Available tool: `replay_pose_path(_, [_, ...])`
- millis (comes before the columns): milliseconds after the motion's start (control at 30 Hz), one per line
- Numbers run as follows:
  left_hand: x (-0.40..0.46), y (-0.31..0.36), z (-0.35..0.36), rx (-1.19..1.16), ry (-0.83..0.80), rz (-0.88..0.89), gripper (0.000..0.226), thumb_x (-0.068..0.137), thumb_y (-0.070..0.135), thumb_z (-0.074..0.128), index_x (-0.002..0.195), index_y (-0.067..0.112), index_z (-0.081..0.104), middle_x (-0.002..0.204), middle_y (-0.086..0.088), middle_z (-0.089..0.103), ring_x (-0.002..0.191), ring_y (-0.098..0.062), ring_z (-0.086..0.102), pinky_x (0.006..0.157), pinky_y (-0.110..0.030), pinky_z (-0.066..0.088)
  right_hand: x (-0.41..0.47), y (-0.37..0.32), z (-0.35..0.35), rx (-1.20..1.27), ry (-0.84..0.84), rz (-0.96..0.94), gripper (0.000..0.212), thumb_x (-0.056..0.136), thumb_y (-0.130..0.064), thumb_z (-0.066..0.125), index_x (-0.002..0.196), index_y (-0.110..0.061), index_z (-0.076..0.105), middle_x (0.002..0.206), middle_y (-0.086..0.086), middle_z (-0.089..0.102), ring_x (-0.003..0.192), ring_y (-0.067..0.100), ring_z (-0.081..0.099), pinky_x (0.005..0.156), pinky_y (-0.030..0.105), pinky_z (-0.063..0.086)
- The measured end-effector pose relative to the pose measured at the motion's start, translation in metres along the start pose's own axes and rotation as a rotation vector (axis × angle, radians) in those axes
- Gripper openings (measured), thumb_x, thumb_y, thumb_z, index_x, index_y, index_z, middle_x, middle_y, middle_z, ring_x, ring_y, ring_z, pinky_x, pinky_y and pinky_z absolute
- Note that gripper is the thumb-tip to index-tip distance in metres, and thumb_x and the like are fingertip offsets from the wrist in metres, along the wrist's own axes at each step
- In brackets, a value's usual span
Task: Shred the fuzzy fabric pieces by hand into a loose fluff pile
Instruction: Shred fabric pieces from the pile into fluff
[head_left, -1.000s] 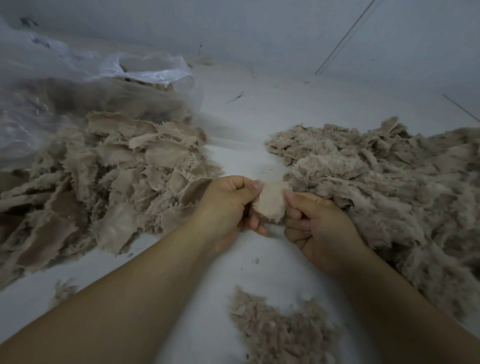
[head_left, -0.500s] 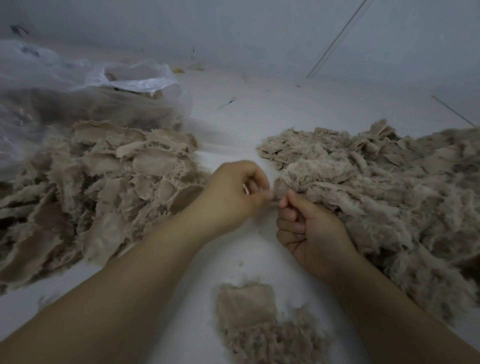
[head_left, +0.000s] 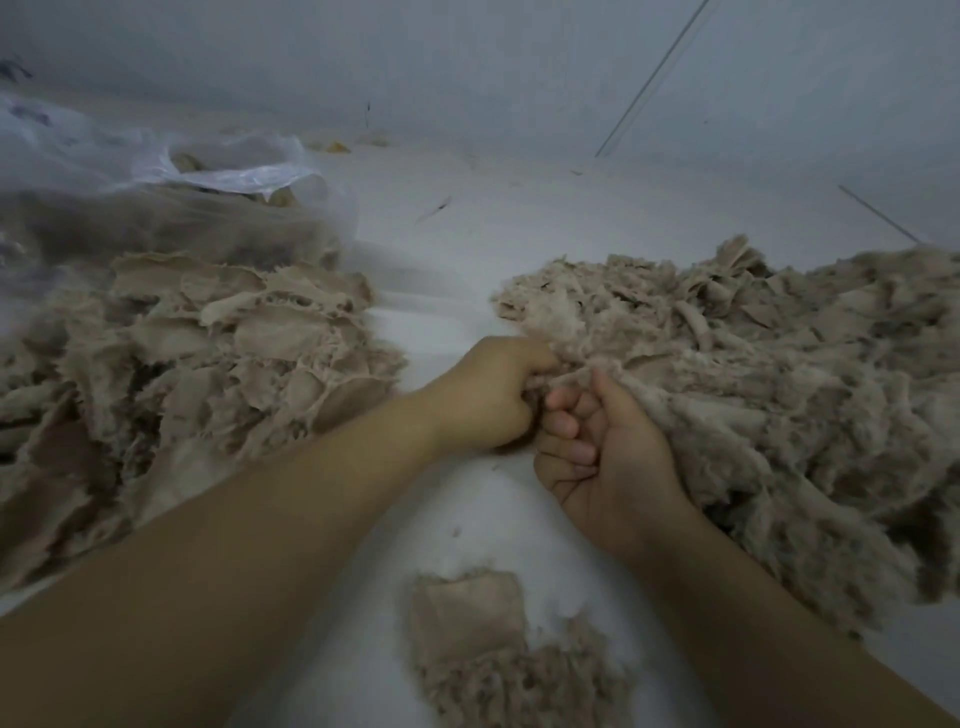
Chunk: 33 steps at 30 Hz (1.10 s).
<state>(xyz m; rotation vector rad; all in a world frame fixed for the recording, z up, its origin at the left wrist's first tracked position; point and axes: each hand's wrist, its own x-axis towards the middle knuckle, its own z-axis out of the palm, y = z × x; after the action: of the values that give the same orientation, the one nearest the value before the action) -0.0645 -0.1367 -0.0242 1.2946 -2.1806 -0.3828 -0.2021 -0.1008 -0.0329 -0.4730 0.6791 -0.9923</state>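
Note:
A heap of flat beige fuzzy fabric pieces (head_left: 208, 364) lies on the left. A big loose fluff pile (head_left: 753, 395) spreads over the right. My left hand (head_left: 483, 400) and my right hand (head_left: 602, 462) meet at the fluff pile's near left edge. Both have curled fingers. Between them sits a small tuft of fluff (head_left: 563, 371), pinched by my left fingertips and held under my right thumb. How much of it joins the pile is hard to tell. A bare fabric backing piece (head_left: 467, 618) lies on a small fluff clump (head_left: 519, 686) near me.
A clear plastic bag (head_left: 171, 208) holding more beige material stands at the back left, behind the fabric heap. Everything lies on a white floor (head_left: 467, 234) that meets a white wall at the back. A few small scraps dot the floor.
The piece held between both hands a second ago is gone from them, and a backing piece now lies near me. Both hands moved up and right to the fluff pile's edge.

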Motion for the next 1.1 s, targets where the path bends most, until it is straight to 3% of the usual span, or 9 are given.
replay_pose_path(200, [-0.062, -0.002, -0.009, 0.050, 0.031, 0.076, 0.014, 0.061, -0.001, 0.051, 0.070, -0.005, 0.060, 0.076, -0.013, 0.057, 0.078, -0.028, 0.054, 0.069, -0.035, 0.042, 0.004, 0.006, 0.001, 0.036, 0.042, 0.048, 0.077, 0.101, -0.058, 0.027, 0.082, 0.003, 0.071, 0.046, -0.002, 0.040, 0.029, 0.003, 0.026, 0.029, 0.013, 0.017])
replay_pose_path(333, [-0.081, -0.006, -0.022, 0.076, -0.018, 0.073, 0.022, 0.056, -0.006, 0.046, 0.070, -0.004, 0.063, 0.077, -0.010, 0.058, 0.079, -0.028, 0.054, 0.070, -0.032, 0.042, 0.002, 0.006, 0.000, 0.075, 0.042, 0.050, 0.066, 0.104, -0.050, 0.027, 0.103, 0.004, 0.066, 0.048, -0.002, 0.040, 0.031, 0.003, 0.027, 0.030, 0.013, 0.019])
replay_pose_path(600, [-0.089, -0.010, -0.038, 0.193, -0.103, 0.152, 0.020, 0.055, -0.009, 0.048, 0.063, 0.003, 0.062, 0.074, -0.011, 0.057, 0.073, -0.029, 0.053, 0.061, -0.034, 0.043, 0.000, 0.005, 0.002, 0.068, 0.046, 0.028, 0.063, 0.105, -0.048, 0.023, 0.109, 0.002, 0.062, 0.049, -0.002, 0.041, 0.032, 0.003, 0.028, 0.030, 0.013, 0.020])
replay_pose_path(667, [-0.085, -0.008, -0.035, 0.168, -0.043, 0.120, 0.027, 0.060, -0.013, 0.055, 0.079, 0.001, 0.069, 0.092, -0.014, 0.061, 0.087, -0.031, 0.057, 0.072, -0.040, 0.049, -0.001, 0.005, 0.003, 0.022, 0.045, 0.032, 0.062, 0.105, -0.050, 0.023, 0.110, -0.001, 0.062, 0.049, -0.002, 0.042, 0.032, 0.003, 0.028, 0.031, 0.013, 0.020])
replay_pose_path(733, [-0.078, 0.001, -0.031, -0.013, 0.024, 0.017, 0.044, 0.066, -0.011, 0.060, 0.107, 0.002, 0.069, 0.119, -0.011, 0.056, 0.112, -0.023, 0.055, 0.096, -0.033, 0.046, -0.001, 0.004, 0.005, -0.027, 0.054, 0.028, 0.060, 0.104, -0.050, 0.024, 0.110, -0.004, 0.062, 0.049, -0.002, 0.042, 0.032, 0.003, 0.028, 0.030, 0.013, 0.020])
replay_pose_path(800, [-0.073, 0.015, -0.026, -0.265, 0.023, -0.031, 0.052, 0.066, -0.004, 0.059, 0.117, 0.004, 0.066, 0.128, -0.006, 0.056, 0.122, -0.016, 0.053, 0.106, -0.027, 0.041, -0.001, 0.004, 0.006, -0.082, 0.080, 0.001, 0.052, 0.105, -0.046, 0.029, 0.106, -0.007, 0.063, 0.048, -0.003, 0.043, 0.031, 0.002, 0.028, 0.030, 0.012, 0.019])
replay_pose_path(867, [-0.072, 0.023, -0.018, -0.505, 0.019, -0.082, 0.049, 0.067, 0.000, 0.057, 0.115, 0.008, 0.067, 0.124, -0.002, 0.063, 0.117, -0.012, 0.059, 0.100, -0.028, 0.047, -0.002, 0.004, 0.007, -0.141, 0.092, -0.040, 0.037, 0.104, -0.037, 0.039, 0.099, -0.009, 0.063, 0.049, -0.005, 0.042, 0.033, 0.001, 0.028, 0.030, 0.011, 0.018])
replay_pose_path(967, [-0.080, 0.018, -0.013, -0.745, 0.191, -0.265, 0.041, 0.072, 0.004, 0.059, 0.110, 0.014, 0.067, 0.110, -0.004, 0.068, 0.097, -0.013, 0.066, 0.081, -0.028, 0.054, -0.004, 0.006, 0.006, -0.203, 0.062, -0.077, 0.018, 0.099, -0.024, 0.049, 0.095, -0.012, 0.061, 0.051, -0.006, 0.039, 0.034, 0.001, 0.025, 0.030, 0.012, 0.017])
replay_pose_path(1100, [-0.085, -0.001, -0.011, -0.502, 0.355, -0.396, 0.030, 0.078, -0.002, 0.075, 0.098, 0.020, 0.067, 0.091, 0.000, 0.064, 0.082, -0.015, 0.061, 0.070, -0.024, 0.049, -0.004, 0.004, 0.003, -0.263, -0.022, -0.131, 0.017, 0.095, -0.022, 0.050, 0.085, -0.012, 0.058, 0.049, -0.008, 0.040, 0.032, 0.001, 0.026, 0.029, 0.011, 0.019])
